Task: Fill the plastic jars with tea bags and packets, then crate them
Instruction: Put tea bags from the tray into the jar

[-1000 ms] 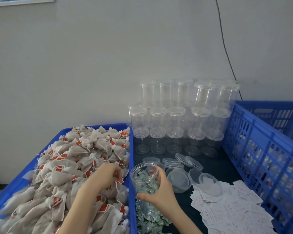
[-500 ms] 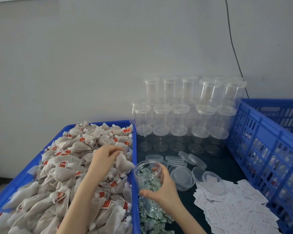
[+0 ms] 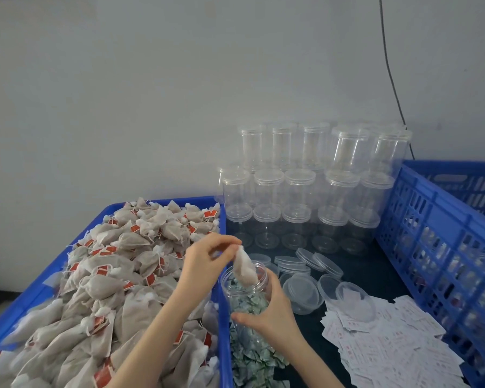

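A dark desk (image 3: 375, 264) carries everything in front of me. Along its left edge sits a wide blue tray (image 3: 163, 204) heaped with tea bags (image 3: 118, 275), pale pouches with strings and red tags. At the right edge stands a tall blue crate (image 3: 437, 236) with slotted walls; I can see shapes through the slots but cannot tell what they are. Against the far edge, between tray and crate, clear lidded jars (image 3: 300, 191) are stacked three tiers high. In front of that stack, loose clear lids (image 3: 305, 292) lie in a scatter, some overlapping. Toward the near right corner spreads a drift of white paper slips (image 3: 389, 340), one lid resting on its edge. A pile of small greenish packets (image 3: 249, 357) lies just beside the tray's right wall, at the near edge.

My right hand (image 3: 272, 312) is wrapped around the open jar (image 3: 245, 289), thumb across its front, holding it tilted just above the packet pile; greenish packets already lie inside it. My left hand (image 3: 205, 261) pinches the top of one tea bag (image 3: 244, 266) between thumb and fingertips, and the bag hangs down through the jar's mouth.
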`<state>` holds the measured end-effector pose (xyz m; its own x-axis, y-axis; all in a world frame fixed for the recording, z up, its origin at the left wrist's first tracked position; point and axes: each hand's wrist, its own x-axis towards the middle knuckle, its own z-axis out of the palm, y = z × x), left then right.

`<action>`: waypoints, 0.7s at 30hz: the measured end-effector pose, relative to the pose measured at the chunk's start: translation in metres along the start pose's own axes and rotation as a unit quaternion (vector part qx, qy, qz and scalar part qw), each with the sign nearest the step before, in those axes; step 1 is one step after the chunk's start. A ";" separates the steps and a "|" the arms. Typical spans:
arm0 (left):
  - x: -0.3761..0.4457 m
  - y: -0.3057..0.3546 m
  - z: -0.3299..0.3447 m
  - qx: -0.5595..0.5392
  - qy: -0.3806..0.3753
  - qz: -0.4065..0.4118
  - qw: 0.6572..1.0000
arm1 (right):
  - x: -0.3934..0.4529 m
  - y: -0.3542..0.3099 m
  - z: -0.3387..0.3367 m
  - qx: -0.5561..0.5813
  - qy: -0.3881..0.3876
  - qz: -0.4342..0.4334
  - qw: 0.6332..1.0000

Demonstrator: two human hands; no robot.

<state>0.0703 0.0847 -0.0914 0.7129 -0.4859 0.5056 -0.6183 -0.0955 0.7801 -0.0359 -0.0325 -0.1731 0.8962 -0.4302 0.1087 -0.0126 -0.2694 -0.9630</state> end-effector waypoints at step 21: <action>0.000 -0.067 -0.009 0.405 -0.371 -0.228 0.804 | -0.002 0.003 -0.004 0.041 0.014 -0.023 0.999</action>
<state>0.1147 0.0986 -0.1405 0.7189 -0.5963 -0.3574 -0.5756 -0.7988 0.1748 -0.0398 -0.0354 -0.1755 0.8824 -0.4427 0.1594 0.0658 -0.2193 -0.9734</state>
